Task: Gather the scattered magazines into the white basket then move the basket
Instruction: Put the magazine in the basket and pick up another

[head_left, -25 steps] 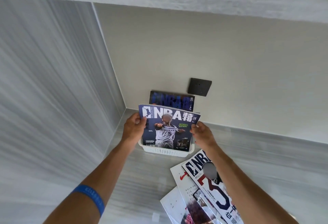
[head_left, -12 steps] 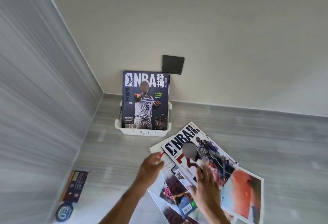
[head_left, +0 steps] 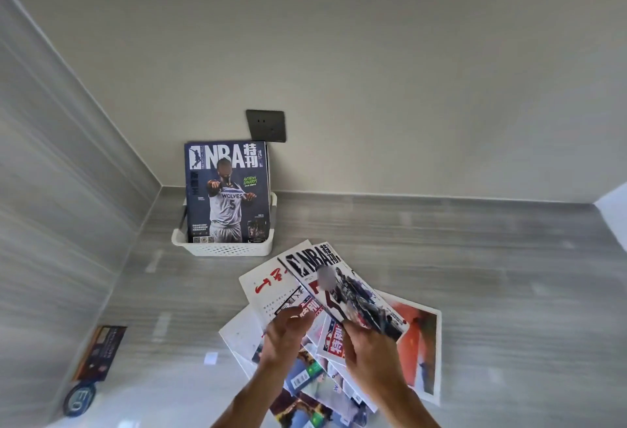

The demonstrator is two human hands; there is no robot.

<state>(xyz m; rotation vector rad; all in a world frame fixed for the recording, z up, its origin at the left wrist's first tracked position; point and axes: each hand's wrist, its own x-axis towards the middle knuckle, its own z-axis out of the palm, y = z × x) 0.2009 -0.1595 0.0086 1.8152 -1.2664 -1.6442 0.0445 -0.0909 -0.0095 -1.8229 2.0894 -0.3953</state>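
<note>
A white perforated basket (head_left: 224, 250) sits near the corner of the grey surface. Dark blue NBA magazines (head_left: 226, 190) stand upright in it, leaning toward the wall. Nearer to me lies a fanned pile of several magazines (head_left: 271, 292). My right hand (head_left: 368, 349) grips the near edge of the top NBA magazine (head_left: 353, 287), which is tilted up off the pile. My left hand (head_left: 288, 332) hovers over the pile with curled fingers beside that magazine's left edge; whether it touches the magazine is unclear.
A dark socket plate (head_left: 266, 125) is on the back wall above the basket. A grey panel wall (head_left: 68, 190) runs along the left. A dark leaflet (head_left: 100, 353) and a round badge (head_left: 79, 398) lie by that wall at the lower left.
Both hands let go of the blue magazine, now standing in the basket, and came back to the pile. My right hand has taken the top NBA magazine and raised its edge.
</note>
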